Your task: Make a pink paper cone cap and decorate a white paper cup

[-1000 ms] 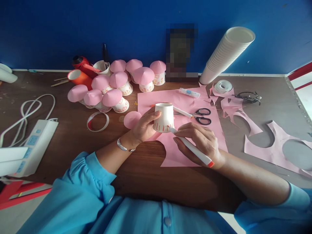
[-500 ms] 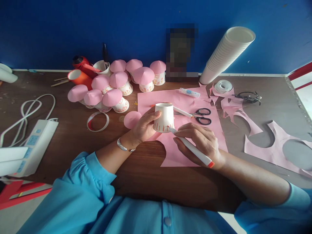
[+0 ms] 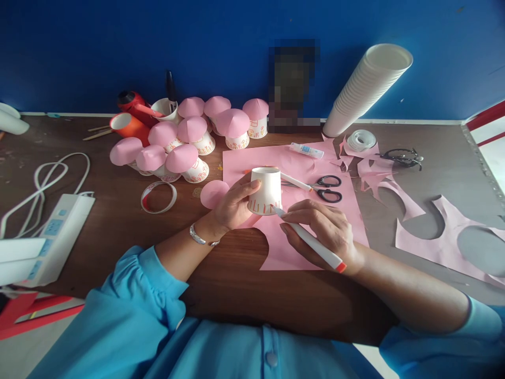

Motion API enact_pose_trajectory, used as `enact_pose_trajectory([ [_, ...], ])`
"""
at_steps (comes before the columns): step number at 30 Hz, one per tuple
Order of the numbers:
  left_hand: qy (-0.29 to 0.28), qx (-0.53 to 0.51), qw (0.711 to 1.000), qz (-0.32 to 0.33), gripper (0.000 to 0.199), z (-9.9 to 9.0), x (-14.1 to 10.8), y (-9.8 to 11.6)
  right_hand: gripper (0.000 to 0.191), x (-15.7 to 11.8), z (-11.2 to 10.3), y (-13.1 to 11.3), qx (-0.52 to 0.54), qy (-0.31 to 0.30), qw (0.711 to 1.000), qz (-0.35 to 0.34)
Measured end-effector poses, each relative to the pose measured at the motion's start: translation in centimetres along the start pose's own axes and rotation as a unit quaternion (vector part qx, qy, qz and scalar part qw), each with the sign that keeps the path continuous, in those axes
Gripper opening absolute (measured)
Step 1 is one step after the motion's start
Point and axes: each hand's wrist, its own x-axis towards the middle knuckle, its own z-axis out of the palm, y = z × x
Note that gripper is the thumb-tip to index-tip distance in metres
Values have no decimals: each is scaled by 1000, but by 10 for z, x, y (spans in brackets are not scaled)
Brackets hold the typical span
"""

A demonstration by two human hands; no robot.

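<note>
My left hand is closed around the left side of a white paper cup, with its thumb across the front. Short red and orange strokes run along the cup's lower edge. Between the fingers of my right hand is a white marker with an orange end; its tip touches the strokes at the lower right of the cup. Under both hands spreads a cut sheet of pink paper. On it lie scissors, a second marker and a glue bottle.
Several decorated cups with pink cone roofs stand at the back left. A tape ring and a power strip lie left. A cup stack leans on the wall; glasses and pink scraps lie right.
Almost nothing differs. Both hands, the cup and the marker keep their places, and the marker tip stays at the cup's lower edge.
</note>
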Motion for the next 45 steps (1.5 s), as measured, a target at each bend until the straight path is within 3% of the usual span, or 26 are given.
enact_pose_trajectory([
  [23, 13, 2, 1000, -2, 48, -2, 1, 0, 28, 1, -2, 0, 1, 16, 1000, -4],
  [30, 9, -8, 1000, -11, 40, -3, 1, 0, 25, 0, -1, 0, 7, 18, 1000, -10],
  [39, 38, -25, 999, -25, 44, -3, 1, 2, 19, -5, -1, 4, 17, 11, 999, -38],
  [45, 28, -82, 996, -34, 46, -4, 0, 6, 33, -14, 4, 18, 20, 24, 999, -41],
])
